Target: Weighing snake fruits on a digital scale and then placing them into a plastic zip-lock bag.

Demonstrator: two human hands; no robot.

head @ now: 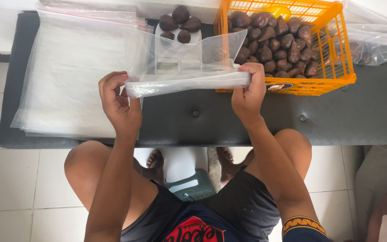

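Both hands are pinching the mouth of a clear, floppy plastic bag (189,80) above the dark padded bench (247,116): left hand (121,105) and right hand (248,92) each clamped on an end, and pulling the two layers evenly apart would probably open it cleanly. The orange plastic crate of brown scaly fruit (287,45) is crowding the right hand, the stack of clear bags (68,76) is lying to the left, and the nearer strip of bench is offering open room.

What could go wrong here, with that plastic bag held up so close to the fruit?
1. The clear plastic bag, stretched between the left hand and right hand, hangs just in front of the small white scale; a swing might knock its brown fruits off.
2. The orange crate sits near the dark bench edge; a nudge from the right hand could shift it.
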